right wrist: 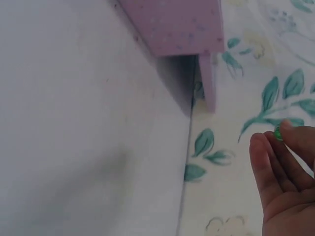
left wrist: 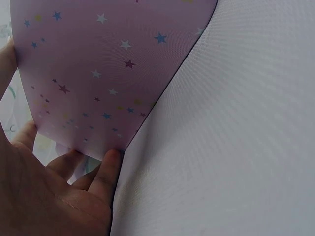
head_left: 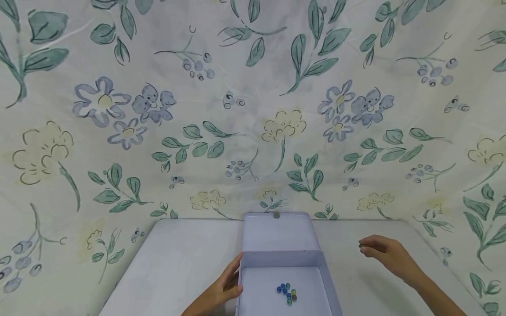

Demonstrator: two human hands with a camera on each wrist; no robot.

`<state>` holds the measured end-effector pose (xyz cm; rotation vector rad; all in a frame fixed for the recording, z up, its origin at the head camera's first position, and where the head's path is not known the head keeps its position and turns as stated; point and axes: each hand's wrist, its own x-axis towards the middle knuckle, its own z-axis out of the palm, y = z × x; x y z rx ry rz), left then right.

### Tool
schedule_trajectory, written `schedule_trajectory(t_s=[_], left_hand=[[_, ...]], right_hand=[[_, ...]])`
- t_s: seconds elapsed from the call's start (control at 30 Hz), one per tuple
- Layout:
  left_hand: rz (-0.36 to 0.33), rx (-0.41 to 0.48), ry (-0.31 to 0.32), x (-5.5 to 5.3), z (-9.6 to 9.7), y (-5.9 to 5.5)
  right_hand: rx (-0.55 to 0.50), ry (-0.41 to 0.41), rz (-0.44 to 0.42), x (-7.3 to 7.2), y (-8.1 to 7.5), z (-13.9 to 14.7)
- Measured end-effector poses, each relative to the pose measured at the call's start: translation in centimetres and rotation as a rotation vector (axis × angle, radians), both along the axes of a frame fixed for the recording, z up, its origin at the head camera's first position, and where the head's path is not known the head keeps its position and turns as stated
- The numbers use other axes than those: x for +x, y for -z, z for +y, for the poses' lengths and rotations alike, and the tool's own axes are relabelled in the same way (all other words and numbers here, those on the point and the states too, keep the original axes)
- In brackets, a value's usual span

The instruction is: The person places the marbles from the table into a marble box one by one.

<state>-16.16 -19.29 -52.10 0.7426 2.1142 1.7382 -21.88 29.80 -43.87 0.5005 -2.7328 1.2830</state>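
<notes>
In the head view my left hand (head_left: 221, 287) rests against the left side of a pale lilac box (head_left: 330, 285), its thumb tip at the rim. The left wrist view shows the hand's fairly straight, spread fingers (left wrist: 106, 177) touching the star-printed box wall (left wrist: 108, 73) near its corner. My right hand (head_left: 389, 254) is raised to the right of the box, apart from it. Between thumb and fingertips it pinches a small green glass marble (right wrist: 278, 132). Several blue, green, yellowish and brown marbles (head_left: 285, 291) lie grouped on the box floor.
The box's lid (head_left: 280, 232) lies folded back behind it, with a small round spot (head_left: 276, 215) at its far edge. Under the box is a white table (head_left: 182, 250). A floral cloth (head_left: 245, 109) hangs behind and at both sides of the table.
</notes>
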Motion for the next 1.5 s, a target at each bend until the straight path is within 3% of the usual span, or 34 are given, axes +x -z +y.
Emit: schedule_trajectory(t_s=[0.3,0.47,0.63,0.83,1.17,1.5], left_hand=[[-0.005,0.008,-0.014,-0.3,-0.3,0.3],[-0.023,0.004,-0.026,-0.2,-0.5,0.3],[0.016,-0.022,-0.038,-0.3,-0.8,-0.2],[0.053,-0.011,-0.025,-0.9,-0.7,-0.3],[0.009,-0.008,-0.03,-0.5,-0.7,0.3],[-0.003,-0.031,-0.025,-0.3,-0.3,0.7]], right_hand=[[-0.042,-0.231,0.012,-1.3,-1.6,-4.7],[-0.025,-0.304,0.042,-2.2,-1.9,-7.5],[-0.013,-0.381,0.1,-3.0,-3.0,-10.6],[0.002,-0.467,0.066,-3.5,-4.1,-14.2],[0.056,-0.686,0.094,-2.7,-3.1,-19.8],[0.144,-0.772,0.016,-1.5,-0.9,-21.7]])
